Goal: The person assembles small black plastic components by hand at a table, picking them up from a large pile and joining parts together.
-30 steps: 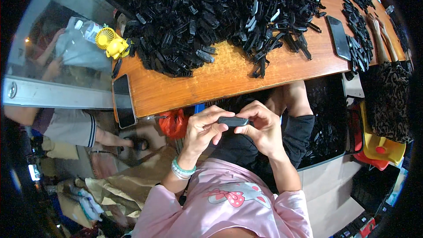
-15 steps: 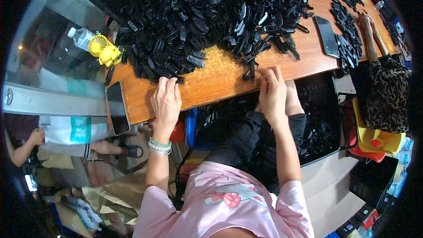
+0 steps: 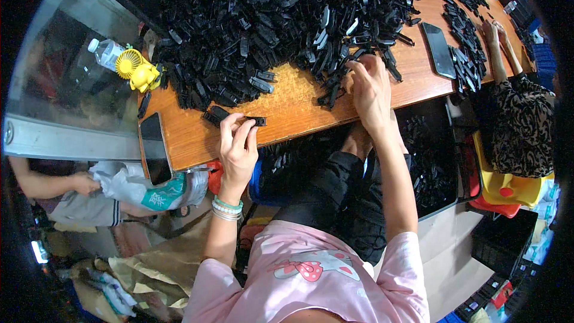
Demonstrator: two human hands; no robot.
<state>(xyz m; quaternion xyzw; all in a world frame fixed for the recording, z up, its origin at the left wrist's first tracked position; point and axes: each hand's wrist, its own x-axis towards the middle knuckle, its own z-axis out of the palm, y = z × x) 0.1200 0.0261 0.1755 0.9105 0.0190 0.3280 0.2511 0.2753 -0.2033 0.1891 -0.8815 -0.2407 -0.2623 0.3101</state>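
Note:
A large heap of small black plastic pieces (image 3: pixel 239 30) covers the far side of the wooden table (image 3: pixel 287 93). Near the front edge, my left hand (image 3: pixel 238 154) pinches a short black plastic piece (image 3: pixel 258 121) at its fingertips. Beside those fingers another dark piece (image 3: pixel 216 115) lies on the wood. At the right part of the heap, my right hand (image 3: pixel 372 93) has its fingers curled in among loose pieces (image 3: pixel 330 93); whatever they hold is hidden.
A phone (image 3: pixel 155 146) rests at the left table edge, near a yellow fan (image 3: pixel 133 70) and a plastic bottle (image 3: pixel 106 54). Another phone (image 3: pixel 438 49) lies right of the heap. Farther right are a co-worker's hands (image 3: pixel 494 31). A person with a plastic bag (image 3: pixel 161 194) stands at left.
My left hand has drawn back toward me and slightly right, now showing a black plastic piece in its fingers. My right hand has moved forward into the heap's edge. The bag at left has shifted.

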